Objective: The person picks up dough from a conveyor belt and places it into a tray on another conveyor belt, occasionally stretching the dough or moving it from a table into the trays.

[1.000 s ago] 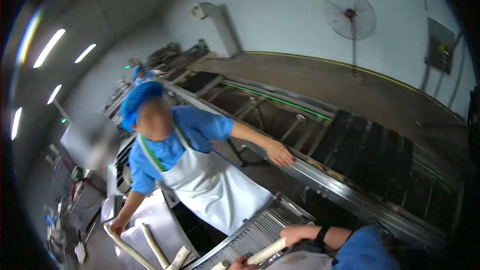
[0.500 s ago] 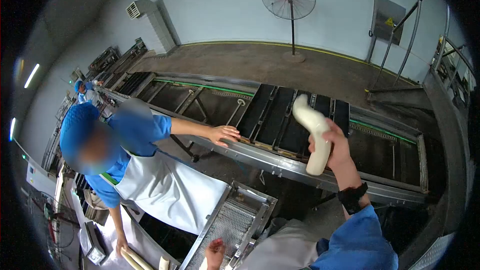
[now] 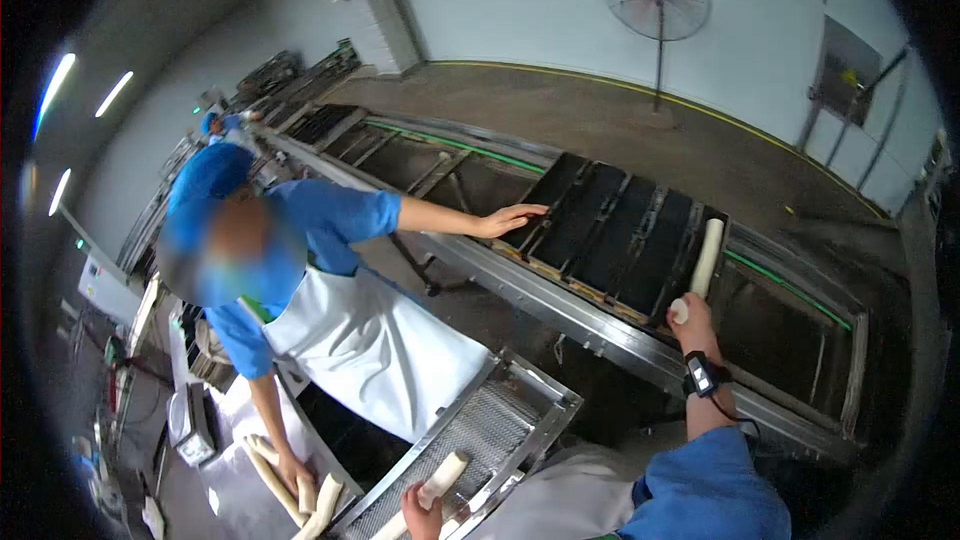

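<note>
My right hand (image 3: 690, 315) is closed round the near end of a long pale dough roll (image 3: 707, 258). The roll points away from me over the rightmost slot of the black loaf tins (image 3: 615, 230) on the conveyor. At the bottom of the view, my left hand (image 3: 422, 514) grips another dough roll (image 3: 443, 476) above a metal mesh tray (image 3: 470, 440). That roll slants up and to the right, its rounded end past my fingers.
A co-worker in a blue cap and white apron (image 3: 370, 360) stands left. One of their hands (image 3: 512, 221) reaches the tins; the other (image 3: 296, 475) is at several dough rolls (image 3: 268, 475) on the metal table (image 3: 225, 490), beside a scale (image 3: 192, 430). The conveyor rail (image 3: 640, 350) crosses ahead.
My right hand has lowered its dough roll from above the tins to their right end, and the roll has straightened. The left hand's roll has come into view. The camera has turned left.
</note>
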The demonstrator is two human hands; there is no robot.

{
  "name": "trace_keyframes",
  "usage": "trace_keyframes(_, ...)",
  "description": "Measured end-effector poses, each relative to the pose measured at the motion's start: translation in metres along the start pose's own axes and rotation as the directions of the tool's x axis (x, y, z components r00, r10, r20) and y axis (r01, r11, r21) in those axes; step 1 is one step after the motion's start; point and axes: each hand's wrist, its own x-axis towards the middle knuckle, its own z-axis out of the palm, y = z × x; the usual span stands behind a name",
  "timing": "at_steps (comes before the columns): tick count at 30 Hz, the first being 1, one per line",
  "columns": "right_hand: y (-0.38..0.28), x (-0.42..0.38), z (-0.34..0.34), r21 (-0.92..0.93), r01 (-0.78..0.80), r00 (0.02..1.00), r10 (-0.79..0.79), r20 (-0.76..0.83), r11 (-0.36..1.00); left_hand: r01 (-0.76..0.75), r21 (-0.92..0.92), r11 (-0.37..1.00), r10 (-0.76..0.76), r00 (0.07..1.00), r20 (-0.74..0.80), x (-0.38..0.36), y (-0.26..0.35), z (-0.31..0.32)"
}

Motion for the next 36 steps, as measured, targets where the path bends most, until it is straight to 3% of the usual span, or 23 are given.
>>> trace_keyframes(1,-0.031,0.003,-0.014,-0.406,0.144,0.989,-0.118,0.089,0.903,0.025,0.005,1.0,-0.025,0.999,-0.028,-0.001,-0.015,-0.002)
trace_keyframes(2,-0.035,0.014,-0.003,0.049,-0.258,0.965,0.259,-0.032,0.965,0.041,0.113,0.993,-0.047,0.998,0.047,-0.004,-0.037,-0.001)
trace_keyframes(3,-0.035,0.025,0.005,0.487,-0.561,0.784,0.619,0.053,0.669,0.053,0.219,0.974,-0.082,0.989,0.122,-0.01,-0.049,-0.004)
trace_keyframes(5,-0.026,0.037,0.028,0.254,-0.629,0.721,0.674,-0.164,0.735,0.122,0.241,0.963,-0.147,0.985,0.091,-0.021,-0.05,-0.013)
trace_keyframes(7,-0.01,0.027,0.037,-0.166,-0.513,0.849,0.47,-0.241,0.842,0.182,0.43,0.884,-0.22,0.975,0.04,-0.024,-0.06,-0.015)
trace_keyframes(8,-0.04,0.02,0.024,-0.225,-0.568,0.822,0.562,-0.099,0.792,0.298,0.399,0.867,-0.354,0.932,0.074,-0.023,-0.059,-0.022)
trace_keyframes(11,-0.099,-0.007,0.004,-0.426,-0.495,0.839,0.544,-0.009,0.757,0.358,0.461,0.812,-0.434,0.899,0.066,-0.022,-0.067,-0.024)
trace_keyframes(12,-0.085,-0.02,0.006,-0.423,-0.375,0.919,0.391,-0.052,0.825,0.36,0.471,0.805,-0.434,0.899,0.054,-0.022,-0.07,-0.021)
trace_keyframes(13,-0.079,-0.034,0.009,-0.423,-0.374,0.919,0.39,-0.052,0.825,0.361,0.47,0.806,-0.434,0.899,0.054,-0.021,-0.066,-0.019)
trace_keyframes(15,-0.077,-0.065,0.018,-0.394,0.017,0.987,-0.08,-0.142,0.919,0.283,0.528,0.801,-0.35,0.936,0.03,-0.017,-0.052,-0.014)
trace_keyframes(19,-0.102,-0.116,0.039,-0.201,0.233,0.973,-0.225,0.058,0.952,0.214,0.535,0.817,-0.289,0.956,0.058,-0.002,-0.044,-0.002)
trace_keyframes(21,-0.106,-0.13,0.052,-0.069,0.27,0.938,-0.246,0.243,0.96,0.376,0.306,0.875,-0.466,0.824,0.321,0.008,-0.053,0.002)
trace_keyframes(23,-0.09,-0.142,0.078,0.235,-0.109,0.846,-0.034,0.532,0.966,0.312,0.172,0.934,-0.352,0.885,0.304,0.009,-0.059,0.007)
trace_keyframes(24,-0.092,-0.145,0.085,0.221,-0.268,0.726,0.046,0.686,0.938,0.292,-0.149,0.945,-0.204,0.879,0.43,0.011,-0.074,0.015)
trace_keyframes(25,-0.099,-0.146,0.091,0.178,-0.416,0.571,0.104,0.814,0.892,0.285,-0.455,0.844,-0.023,0.866,0.5,0.013,-0.084,0.021)
trace_keyframes(26,-0.112,-0.149,0.093,0.159,-0.574,0.425,0.126,0.896,0.803,0.683,-0.364,0.633,-0.371,0.681,0.632,0.027,0.025,-0.019)
trace_keyframes(27,-0.131,-0.153,0.092,0.112,-0.713,0.266,0.12,0.956,0.692,0.681,-0.362,0.636,-0.369,0.681,0.633,0.039,0.057,-0.023)
trace_keyframes(30,-0.171,-0.165,0.109,-0.139,-0.771,-0.096,0.102,0.99,0.622,0.677,-0.34,0.653,-0.311,0.649,0.695,0.058,0.117,-0.028)
trace_keyframes(31,-0.168,-0.174,0.124,-0.21,-0.793,-0.201,0.08,0.976,0.572,0.651,-0.364,0.666,-0.203,0.628,0.752,0.064,0.139,-0.031)
trace_keyframes(32,-0.173,-0.185,0.134,-0.252,-0.874,-0.242,0.078,0.967,0.416,0.626,-0.391,0.674,-0.092,0.596,0.797,0.068,0.157,-0.032)
trace_keyframes(33,-0.171,-0.192,0.143,-0.249,-0.875,-0.238,0.078,0.968,0.415,0.625,-0.391,0.676,-0.089,0.596,0.798,0.07,0.174,-0.03)
trace_keyframes(35,-0.185,-0.196,0.149,-0.057,-0.992,-0.05,-0.07,0.996,-0.115,0.468,-0.472,0.747,0.157,0.566,0.809,0.072,0.2,-0.024)
trace_keyframes(36,-0.189,-0.19,0.147,0.144,-0.985,0.142,0.033,0.989,-0.093,0.474,-0.477,0.74,0.203,0.518,0.831,0.071,0.199,-0.017)
